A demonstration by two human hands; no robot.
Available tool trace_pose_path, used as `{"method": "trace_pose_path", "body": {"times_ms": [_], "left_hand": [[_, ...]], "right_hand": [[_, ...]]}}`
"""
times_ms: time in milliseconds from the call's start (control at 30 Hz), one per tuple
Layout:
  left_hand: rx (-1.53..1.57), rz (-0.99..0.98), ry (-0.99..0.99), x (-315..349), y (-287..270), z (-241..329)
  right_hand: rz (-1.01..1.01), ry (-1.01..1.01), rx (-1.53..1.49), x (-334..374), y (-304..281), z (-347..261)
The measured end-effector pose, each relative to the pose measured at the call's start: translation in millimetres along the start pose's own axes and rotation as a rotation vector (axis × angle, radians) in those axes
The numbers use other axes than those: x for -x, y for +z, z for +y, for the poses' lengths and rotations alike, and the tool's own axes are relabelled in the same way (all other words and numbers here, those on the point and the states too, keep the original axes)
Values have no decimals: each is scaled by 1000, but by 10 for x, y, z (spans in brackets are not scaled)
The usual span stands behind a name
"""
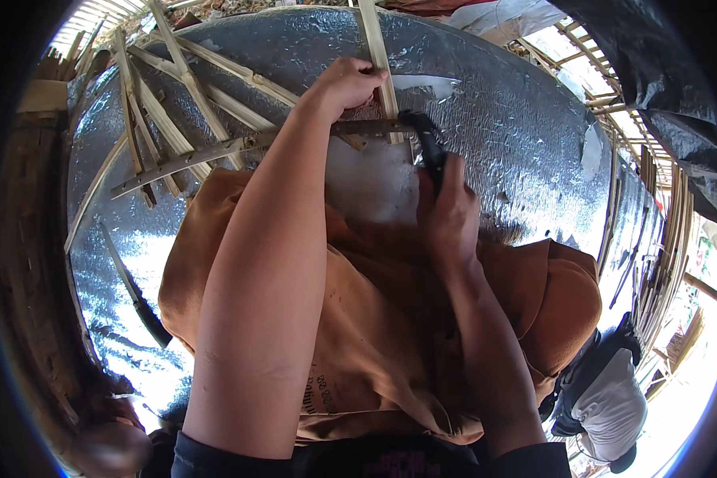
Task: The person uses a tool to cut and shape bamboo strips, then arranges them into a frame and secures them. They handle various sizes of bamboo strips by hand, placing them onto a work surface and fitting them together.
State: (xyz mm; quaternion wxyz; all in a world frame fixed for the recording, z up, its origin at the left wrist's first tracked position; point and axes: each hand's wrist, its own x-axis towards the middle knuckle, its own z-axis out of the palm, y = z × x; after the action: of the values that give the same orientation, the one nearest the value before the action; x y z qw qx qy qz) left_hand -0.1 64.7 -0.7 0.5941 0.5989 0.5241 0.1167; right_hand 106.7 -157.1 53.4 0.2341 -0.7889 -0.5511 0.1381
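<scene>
My left hand pinches a pale bamboo slat that runs down from the far edge. The slat's near end crosses a dark, narrow wooden strip lying crosswise below my left wrist. Several other pale slats fan out over that strip on the left. My right hand is closed round the dark handle of a hammer, slightly blurred, its head at the strip's right end beside the slat. Under this joint is a whitish block-like surface, partly hidden by my hands and the cloth.
Brown cloth covers my lap. Silver foil sheeting spreads beneath the work. A knife with a dark handle lies at left. Bundled bamboo sticks stand at right, below black plastic sheeting. Pale grey cloth is at lower right.
</scene>
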Motion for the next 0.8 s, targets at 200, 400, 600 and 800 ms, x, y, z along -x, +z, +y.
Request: {"method": "trace_pose_path", "body": {"times_ms": [200, 400, 600, 800], "left_hand": [[-7, 4, -16, -28, 15, -68], [-62, 56, -4, 9, 59, -86], [-48, 31, -4, 47, 20, -2], [-72, 27, 35, 43, 7, -60]], "right_hand": [[63, -44, -28, 57, -31, -37], [178, -99, -115, 100, -73, -114], [100, -93, -43, 22, -19, -45], [53, -129, 9, 37, 57, 2]]}}
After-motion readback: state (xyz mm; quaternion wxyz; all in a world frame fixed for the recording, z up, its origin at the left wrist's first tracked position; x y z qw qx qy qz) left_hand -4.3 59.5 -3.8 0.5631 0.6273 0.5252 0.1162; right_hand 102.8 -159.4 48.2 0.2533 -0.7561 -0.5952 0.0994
